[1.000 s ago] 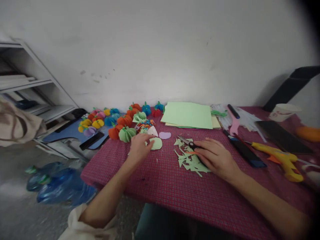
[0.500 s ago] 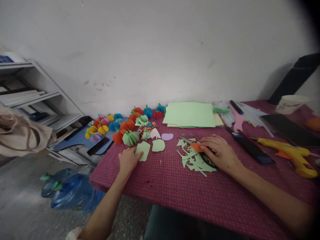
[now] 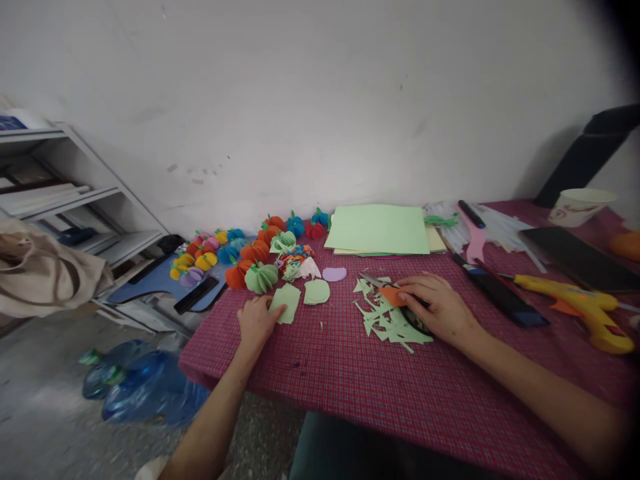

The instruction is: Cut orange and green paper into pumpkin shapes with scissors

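Observation:
My left hand (image 3: 256,323) is closed at the left edge of a small stack of light green paper (image 3: 287,304), thumb on top. A rounded green paper piece (image 3: 317,291) and a lilac paper piece (image 3: 335,274) lie to its right. My right hand (image 3: 434,303) pinches a small orange paper piece (image 3: 393,295) over a pair of scissors (image 3: 371,279). The scissors lie on a heap of green paper scraps (image 3: 384,321), their handles partly under my right hand. Behind my left hand stand a green paper pumpkin (image 3: 261,277) and several orange ones.
Large green sheets (image 3: 377,230) lie against the wall. To the right are a yellow glue gun (image 3: 575,300), a black-handled cutter (image 3: 505,293), clear glue sticks and a paper cup (image 3: 583,206). Small paper pumpkins fill a blue side table (image 3: 145,283); water bottles (image 3: 150,387) lie on the floor.
The view has shifted very slightly. Both hands, the green paper stack and the orange piece stay practically where they were.

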`<state>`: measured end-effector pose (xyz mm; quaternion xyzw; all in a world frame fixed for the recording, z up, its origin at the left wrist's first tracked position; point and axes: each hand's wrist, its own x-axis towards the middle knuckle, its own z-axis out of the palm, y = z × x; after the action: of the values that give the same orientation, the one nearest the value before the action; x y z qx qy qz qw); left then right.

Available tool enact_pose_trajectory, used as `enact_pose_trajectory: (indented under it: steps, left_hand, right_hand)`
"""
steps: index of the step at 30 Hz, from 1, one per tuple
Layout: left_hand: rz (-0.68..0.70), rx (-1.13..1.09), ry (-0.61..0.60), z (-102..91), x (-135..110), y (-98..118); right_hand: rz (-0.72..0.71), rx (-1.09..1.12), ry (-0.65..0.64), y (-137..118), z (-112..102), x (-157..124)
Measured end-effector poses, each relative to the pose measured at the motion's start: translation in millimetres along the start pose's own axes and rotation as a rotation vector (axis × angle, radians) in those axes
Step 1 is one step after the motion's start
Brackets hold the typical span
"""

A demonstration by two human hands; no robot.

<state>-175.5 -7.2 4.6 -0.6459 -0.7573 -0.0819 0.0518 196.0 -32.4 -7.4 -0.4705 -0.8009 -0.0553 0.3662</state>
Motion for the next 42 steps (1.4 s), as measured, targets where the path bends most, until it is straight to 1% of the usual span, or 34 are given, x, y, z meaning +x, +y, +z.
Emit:
enact_pose_trajectory:
  steps: [7,11,17,22,24,28,30,32,35,37,39,40,41,42]
  left_hand:
    - [-0.017,-0.024,0.035,-0.6,-1.0,4.3]
    - [0.026,0.01,0.056,2.6,-2.9,8.1]
    - [0.078,0.077,0.028,5.3,-4.9,6.5]
    - [0.039,0.013,0.032,4.1,-4.9,5.3]
    - [0.036,-0.013,0.052,4.9,-5.2,6.2]
    - [0.1,-0.024,0.106,7.8,-5.8,5.7]
    - [0.129,-0.034,0.165,7.6,-6.5,3.2]
    - [0.147,-0.067,0.269,5.0,-8.1,0.2]
    - [0.161,-0.183,0.439,-3.0,-13.2,-0.2]
    - [0.17,-0.325,0.481,-9.2,-17.6,5.8]
    - [0.13,-0.538,0.449,-14.7,-21.5,18.5]
    - [0.086,-0.671,0.394,-16.9,-22.9,27.2]
    - [0.062,-0.8,0.307,-18.9,-23.7,37.3]
    - [0.074,-0.908,0.21,-20.8,-24.0,48.5]
  right_hand:
    - [-0.018,-0.004,0.016,-0.4,0.1,1.2]
    - [-0.013,-0.002,0.014,-0.2,0.3,1.2]
    - [-0.009,0.007,-0.014,0.8,2.0,0.0]
    - [-0.007,0.022,-0.015,2.2,3.5,-0.7]
    - [0.004,0.025,-0.03,2.2,3.3,-0.5]
    - [0.012,0.037,-0.055,1.5,2.1,0.3]
    - [0.024,0.057,-0.051,-0.1,0.7,0.7]
    - [0.056,0.096,-0.054,-3.4,-1.7,1.2]
    - [0.121,0.205,-0.079,-10.3,-6.3,1.9]
    - [0.151,0.304,-0.087,-15.0,-8.8,2.5]
    - [0.177,0.422,-0.097,-19.1,-10.2,3.0]
    - [0.194,0.488,-0.104,-21.0,-10.5,3.3]
    - [0.213,0.555,-0.114,-22.7,-10.7,3.5]
    - [0.234,0.62,-0.121,-24.4,-10.9,3.6]
